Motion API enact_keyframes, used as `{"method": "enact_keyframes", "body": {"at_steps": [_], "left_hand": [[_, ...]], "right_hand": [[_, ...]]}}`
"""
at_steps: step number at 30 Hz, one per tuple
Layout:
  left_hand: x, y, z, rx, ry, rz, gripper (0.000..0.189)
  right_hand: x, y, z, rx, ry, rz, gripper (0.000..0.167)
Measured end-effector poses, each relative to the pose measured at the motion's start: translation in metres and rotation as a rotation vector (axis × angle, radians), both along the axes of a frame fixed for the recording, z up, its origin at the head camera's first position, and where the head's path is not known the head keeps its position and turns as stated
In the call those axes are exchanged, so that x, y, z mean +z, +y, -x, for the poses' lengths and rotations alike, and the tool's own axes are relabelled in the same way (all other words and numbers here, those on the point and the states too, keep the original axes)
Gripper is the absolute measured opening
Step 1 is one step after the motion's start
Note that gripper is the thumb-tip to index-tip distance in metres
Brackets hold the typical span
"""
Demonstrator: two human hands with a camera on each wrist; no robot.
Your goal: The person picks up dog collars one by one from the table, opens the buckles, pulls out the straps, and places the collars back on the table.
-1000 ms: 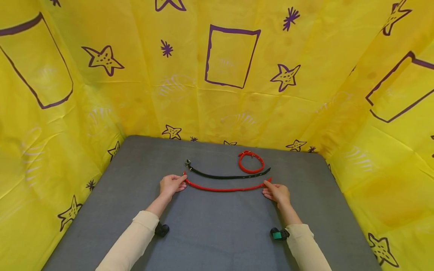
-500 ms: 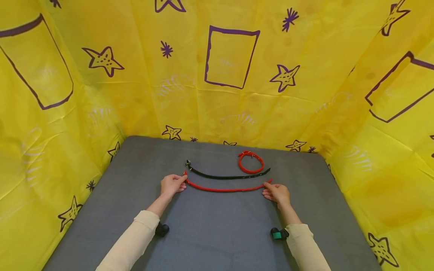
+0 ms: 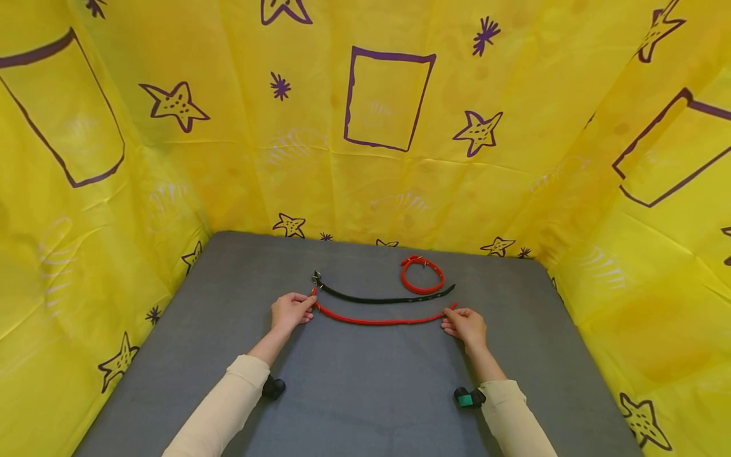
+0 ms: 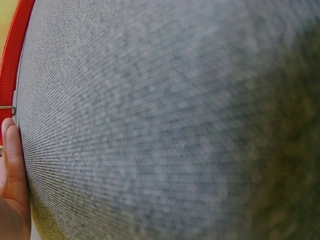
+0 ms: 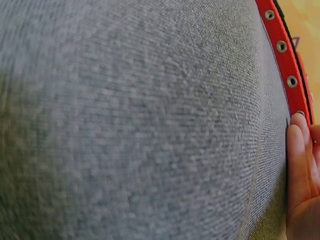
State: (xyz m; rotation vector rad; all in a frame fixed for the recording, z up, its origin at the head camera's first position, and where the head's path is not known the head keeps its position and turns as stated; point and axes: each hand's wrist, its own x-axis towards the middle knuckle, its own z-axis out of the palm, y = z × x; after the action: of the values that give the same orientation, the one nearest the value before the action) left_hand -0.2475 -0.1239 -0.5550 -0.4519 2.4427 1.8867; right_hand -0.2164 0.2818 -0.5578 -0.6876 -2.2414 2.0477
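A red collar (image 3: pixel 377 322) lies stretched in a shallow curve across the grey table. My left hand (image 3: pixel 290 311) pinches its left end, by the metal buckle hardware that the left wrist view shows in part. At the other end my right hand (image 3: pixel 467 326) pinches the strap between thumb and fingers, with the red tip poking out past them. Metal eyelets (image 5: pixel 281 46) line this end in the right wrist view. Just behind runs a black collar (image 3: pixel 377 299), laid out in a similar curve with its buckle at the left.
A second red collar (image 3: pixel 422 274), fastened into a ring, lies behind the black collar's right half. The grey table (image 3: pixel 365 393) meets yellow cloth walls (image 3: pixel 240 178) with purple drawings at the back and both sides.
Both hands keep their hold on the red collar's ends and have barely moved. The whole head view has shifted very slightly. The black collar and the ringed red collar stay put.
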Motion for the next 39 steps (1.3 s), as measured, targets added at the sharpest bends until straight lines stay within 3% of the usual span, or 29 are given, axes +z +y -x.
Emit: {"method": "enact_keyframes", "body": {"at_steps": [6,13,22,30,39], "left_hand": [[-0.001,-0.003,0.001,-0.007,0.017,0.021,0.028],[-0.002,-0.004,-0.001,-0.014,0.038,0.030,0.028],[0.007,-0.001,-0.003,-0.039,0.045,0.035,0.027],[0.026,0.013,-0.002,-0.159,0.013,-0.143,0.028],[0.040,0.042,0.007,-0.330,-0.049,-0.310,0.045]], "right_hand": [[-0.003,-0.002,0.003,-0.008,0.017,-0.042,0.025],[-0.002,-0.003,0.003,-0.012,0.018,-0.020,0.026],[0.002,-0.001,-0.004,-0.011,0.046,0.016,0.030],[0.007,0.002,-0.003,-0.023,0.049,0.067,0.031],[0.018,0.001,0.006,-0.021,0.113,0.111,0.039]]}}
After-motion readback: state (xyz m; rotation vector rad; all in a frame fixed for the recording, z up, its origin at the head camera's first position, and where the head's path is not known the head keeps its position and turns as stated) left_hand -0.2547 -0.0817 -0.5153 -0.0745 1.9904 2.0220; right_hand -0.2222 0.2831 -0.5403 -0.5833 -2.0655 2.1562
